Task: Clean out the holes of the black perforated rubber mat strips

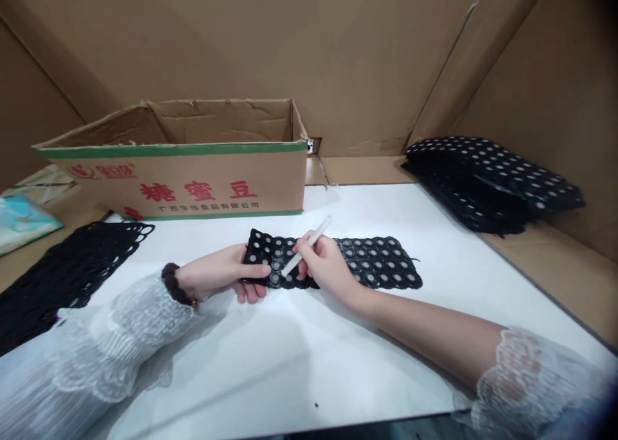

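A black sheet with rows of pale round discs (381,263) lies across the white table in front of me. My left hand (244,273) grips its left end, thumb on top and fingers underneath, and that end is bent upward. In my right hand (323,263) is a white pen-like stick (316,234), held slanted as one holds a pen. Its lower tip meets the sheet among the discs just right of my left thumb. The right hand covers part of the sheet's middle.
Behind the sheet stands an open cardboard box (217,183) with red lettering. A stack of black dotted sheets (492,176) lies at the back right. Black netted sheets with holes (72,266) lie at the left, near a tissue pack (26,221). Cardboard walls (357,60) enclose the table.
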